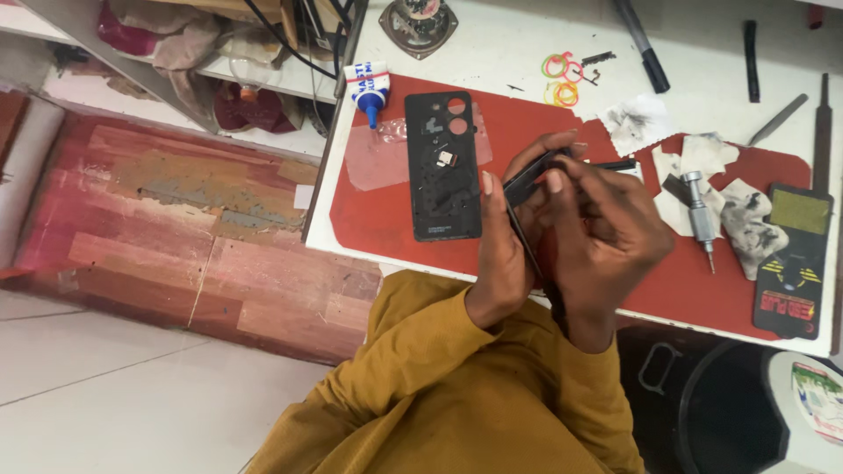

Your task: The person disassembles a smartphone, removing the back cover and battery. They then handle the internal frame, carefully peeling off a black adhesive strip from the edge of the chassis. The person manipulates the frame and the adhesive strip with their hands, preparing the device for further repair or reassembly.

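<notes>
A small white glue tube with blue cap and red-and-blue label [368,86] lies upper centre. At right edge lies a black rectangular device [795,261] bearing a dull yellow-green screen and yellow-red label. A round white label with green print [817,399] sits lower right.

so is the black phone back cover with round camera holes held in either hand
No, the black phone back cover lies flat on the red mat, while both hands, left hand and right hand, grip a thin dark phone body.

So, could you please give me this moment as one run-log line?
left hand: holds phone edge-on | right hand: on phone | back cover: flat on red mat | screwdriver: on mat
</notes>
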